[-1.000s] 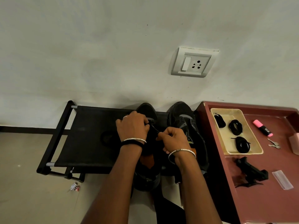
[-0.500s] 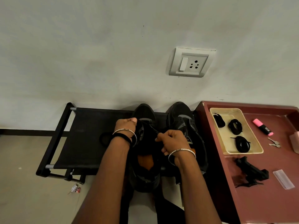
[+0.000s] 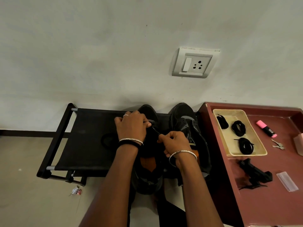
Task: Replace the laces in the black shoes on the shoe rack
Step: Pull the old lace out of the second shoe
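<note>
**While One Black Shoe Was Being Laced, Its Mate Waited**

Although neither shoe looked finished, work was plainly under way. The black tube-framed shoe rack (image 3: 91, 138) stood against the wall, with the lipped maroon table (image 3: 262, 202) just beside its right end. At that end of the rack sat the pair. The black mesh shoe with the orange insole (image 3: 147, 184) lay under both hands. The second black shoe (image 3: 185, 118) stood just beside it, and no lace could be made out on its grey eyelet strips. At the table's back left corner, the shallow cream plastic tray (image 3: 246, 154) held three coiled black lace bundles (image 3: 238, 128); whether old or new could not be told.

The left hand (image 3: 131, 126) had its fingers curled over the first shoe's forefoot, thumb and forefinger pinching the thin black lace (image 3: 155, 131). The right hand (image 3: 174, 143), fingers curled too, pinched the same strand further along, so it ran taut between them. I judged the threading to be at the eyelets near the toe, with the rest of that row and probably the whole second shoe left.

The rack's shelf was matt, slack-looking fabric. The table looked smooth and hard. The shoes were rounded, soft-sided and dull, and the lace was limp and cord-like.
</note>
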